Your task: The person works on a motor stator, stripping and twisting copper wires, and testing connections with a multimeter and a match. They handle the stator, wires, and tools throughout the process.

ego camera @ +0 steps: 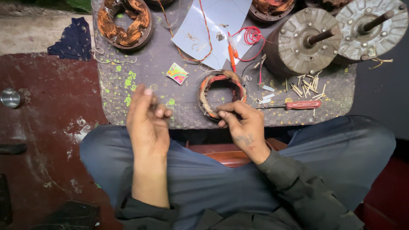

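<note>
Down at the near edge of the woven grey table [140,76], a ring-shaped motor winding [222,93] is lying flat, its hole facing straight up, so it is showing no clear long axis. The right hand [243,125] is covering its near rim, with fingers curled and thumb and forefinger pinched together at that rim; whatever thin wire or thread is sitting in the pinch is too fine to make out. The left hand [147,117] is hovering left of the ring, apart from it, fingers bent loosely inward; it is blurred, and I cannot tell whether it is holding anything. A red-handled screwdriver [294,104] is lying just right of the ring, its length running left to right with the handle to the right. Two round metal motor housings [336,36] are standing at the far right, partly cut off by the top edge, shafts pointing up.
</note>
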